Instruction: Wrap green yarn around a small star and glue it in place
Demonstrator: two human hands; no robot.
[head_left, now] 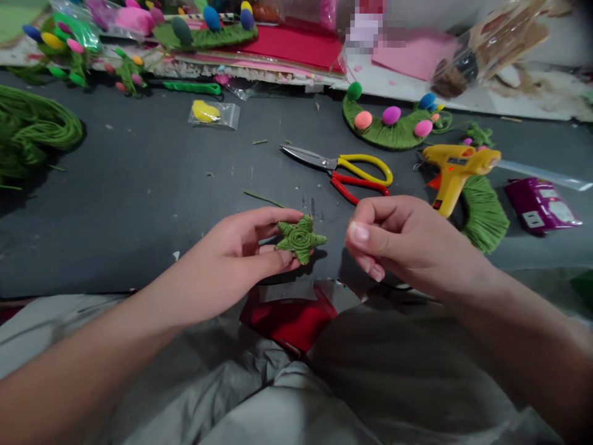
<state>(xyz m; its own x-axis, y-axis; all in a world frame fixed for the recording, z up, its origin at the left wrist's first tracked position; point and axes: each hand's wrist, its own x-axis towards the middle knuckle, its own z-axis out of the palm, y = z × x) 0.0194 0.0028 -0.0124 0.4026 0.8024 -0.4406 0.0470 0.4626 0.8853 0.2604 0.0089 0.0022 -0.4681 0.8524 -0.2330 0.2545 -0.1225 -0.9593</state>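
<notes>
A small green star wrapped in yarn [301, 239] is held by my left hand [250, 247], its thumb on the near edge and fingers behind. To the right of the star, apart from it, my right hand [393, 238] is raised with thumb and forefinger pressed together; anything between them is too small to make out. Beyond my hands lie scissors [328, 162] with one yellow and one red handle. A yellow glue gun [451, 170] with a lit red light rests on a green yarn-wrapped piece [486, 216]. A cut strand of green yarn [263, 198] lies behind the star.
Green yarn [37, 133] is heaped at the left of the dark table [152, 185]. Further back are a small bag with a yellow item [206, 112] and a green crescent with coloured balls [393, 127]. A purple packet [540, 204] sits at the right.
</notes>
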